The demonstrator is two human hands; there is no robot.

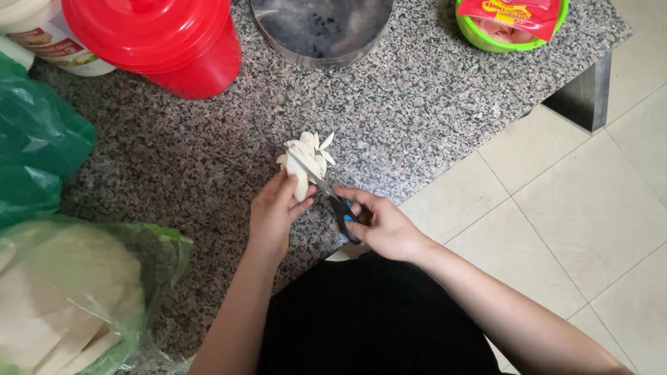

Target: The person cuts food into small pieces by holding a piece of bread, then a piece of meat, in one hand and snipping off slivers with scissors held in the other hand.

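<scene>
The left hand (273,212) is gripping a pale white food piece (300,175) with closed fingers; the right hand (384,224), fingers curled through blue-handled scissors (335,201), is cutting it above a heap of white slivers (311,152) on the speckled granite desk (434,93).

bench (434,93) speckled grey granite | bucket (169,37) red | bags (17,149) green | bowl (492,38) lime | slices (306,162) cream-white | floor tiles (589,214) beige

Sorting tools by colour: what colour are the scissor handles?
Black with blue inserts, the steel scissors' handles; head view.

A speckled grey granite tabletop (434,93) (its corner at upper right) stands over a pale cream tiled floor (597,221).
</scene>
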